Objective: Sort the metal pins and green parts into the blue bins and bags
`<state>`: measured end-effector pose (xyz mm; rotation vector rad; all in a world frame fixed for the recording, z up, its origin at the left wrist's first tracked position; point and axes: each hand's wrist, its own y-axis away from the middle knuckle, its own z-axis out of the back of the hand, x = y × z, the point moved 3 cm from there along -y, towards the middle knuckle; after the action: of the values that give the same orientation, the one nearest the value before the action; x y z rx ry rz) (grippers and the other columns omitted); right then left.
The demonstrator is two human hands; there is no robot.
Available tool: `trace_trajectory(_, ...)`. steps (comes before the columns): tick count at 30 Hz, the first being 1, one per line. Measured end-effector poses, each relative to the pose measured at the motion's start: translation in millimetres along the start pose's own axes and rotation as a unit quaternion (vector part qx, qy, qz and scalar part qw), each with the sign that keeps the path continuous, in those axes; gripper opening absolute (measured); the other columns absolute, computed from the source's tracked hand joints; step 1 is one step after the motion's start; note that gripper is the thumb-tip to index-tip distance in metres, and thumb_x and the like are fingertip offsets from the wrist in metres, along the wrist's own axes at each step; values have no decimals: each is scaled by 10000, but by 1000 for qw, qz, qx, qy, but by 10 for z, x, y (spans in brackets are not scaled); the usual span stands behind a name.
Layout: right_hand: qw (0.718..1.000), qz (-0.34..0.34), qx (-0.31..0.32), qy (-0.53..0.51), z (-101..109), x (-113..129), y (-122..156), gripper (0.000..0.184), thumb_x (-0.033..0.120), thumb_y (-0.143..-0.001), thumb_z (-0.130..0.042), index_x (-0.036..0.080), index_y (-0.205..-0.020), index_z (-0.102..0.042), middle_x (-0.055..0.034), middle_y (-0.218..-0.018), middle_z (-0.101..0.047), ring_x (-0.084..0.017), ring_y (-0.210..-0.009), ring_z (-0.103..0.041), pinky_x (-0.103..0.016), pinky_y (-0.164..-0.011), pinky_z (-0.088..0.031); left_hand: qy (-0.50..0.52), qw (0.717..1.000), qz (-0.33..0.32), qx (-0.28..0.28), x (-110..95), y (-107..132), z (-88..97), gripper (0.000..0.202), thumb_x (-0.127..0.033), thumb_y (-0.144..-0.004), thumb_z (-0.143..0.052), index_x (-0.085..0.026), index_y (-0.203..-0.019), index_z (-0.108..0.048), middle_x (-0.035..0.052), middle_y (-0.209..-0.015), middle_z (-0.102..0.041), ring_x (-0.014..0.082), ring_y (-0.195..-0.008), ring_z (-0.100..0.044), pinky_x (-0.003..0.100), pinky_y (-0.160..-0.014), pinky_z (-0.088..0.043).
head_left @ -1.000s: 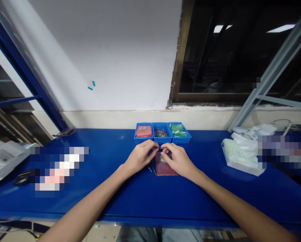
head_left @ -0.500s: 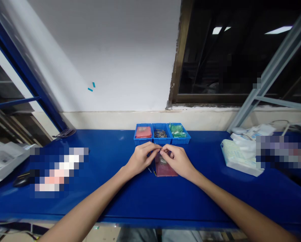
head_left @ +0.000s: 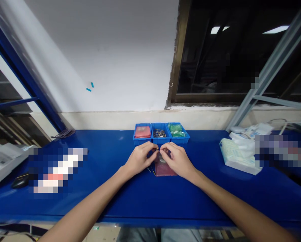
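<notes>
A small reddish plastic bag [head_left: 164,169] lies on the blue bench [head_left: 145,195] in front of me, with something small and pale inside it. My left hand [head_left: 141,157] and my right hand [head_left: 177,159] meet at the bag's top edge, both with fingers pinched on it. Two thin metal pins [head_left: 151,170] lie on the bench just left of the bag, beside my left hand. Behind my hands stand three blue bins: the left bin [head_left: 142,132] holds red bags, the middle bin [head_left: 160,133] holds metal pins, the right bin [head_left: 178,131] holds green parts.
White packets and a tissue pack [head_left: 237,155] lie at the right. A dark mouse [head_left: 19,180] and papers [head_left: 4,160] sit at the left. A wall and a dark window rise behind the bench. Blurred patches cover spots on both sides.
The hands stay at the bag's top edge; the fingers shift slightly. The view has drifted a little to the left.
</notes>
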<state>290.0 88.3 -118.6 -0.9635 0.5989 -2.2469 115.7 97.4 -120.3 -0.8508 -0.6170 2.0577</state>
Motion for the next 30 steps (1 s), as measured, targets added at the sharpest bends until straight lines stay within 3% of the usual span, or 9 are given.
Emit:
trace_trajectory(3,1000,-11,7,-5,-14,-15,-9,90,152,-911,-565,193,-932,-642,-28,-843,-666,-172,-801,-612,-278,-746,-438,41,998,20,-32,-21,-27,24,69,-213,-953,-603,-169,-985,-646,35,-888,-670,130,-747,-599,241,-690,-480)
trace_trajectory(8,997,-39,50,-41,-40,36,-27,137,153,-896,-573,183,-775,-631,0,-733,-638,-135,-655,-560,-245,-631,-386,89,993,63,-55,-4,-53,23,115,-275,-909,-693,-164,-886,-674,27,-847,-670,124,-719,-591,227,-639,-463)
trace_trajectory(12,992,-74,54,-86,-35,30,-34,150,187,-899,-567,178,-767,-637,17,-681,-631,-119,-607,-538,-230,-601,-374,73,992,72,-73,56,-23,7,200,-269,-918,-685,-182,-1096,-657,21,-863,-656,130,-737,-599,228,-642,-478)
trace_trajectory(17,990,-97,34,-93,-14,-4,-33,152,179,-871,-567,175,-732,-630,24,-660,-628,-108,-573,-516,-224,-588,-372,22,1000,-7,-7,42,2,-17,211,-201,-1026,-472,-193,-1148,-643,76,-1019,-642,167,-933,-624,296,-843,-512)
trace_trajectory(21,993,-79,32,-79,0,60,-30,164,181,-875,-563,177,-729,-637,20,-658,-629,-109,-567,-515,-228,-598,-385,-1,1000,-12,6,51,8,-18,187,-214,-1026,-476,-186,-1111,-639,72,-985,-638,167,-894,-621,289,-812,-512)
trace_trajectory(26,997,-53,19,-58,16,98,-19,176,238,-929,-541,191,-806,-659,-6,-729,-666,-140,-640,-582,-249,-637,-430,7,1000,2,6,69,6,-18,190,-207,-1030,-459,-174,-1045,-646,64,-945,-657,159,-858,-631,274,-783,-511)
trace_trajectory(30,999,-45,-10,-19,-30,-4,3,148,191,-932,-527,205,-997,-659,-42,-903,-705,-177,-801,-646,-285,-740,-476,17,1000,10,-7,56,0,-15,153,-221,-1017,-496,-180,-1075,-631,62,-976,-689,166,-874,-652,286,-805,-518)
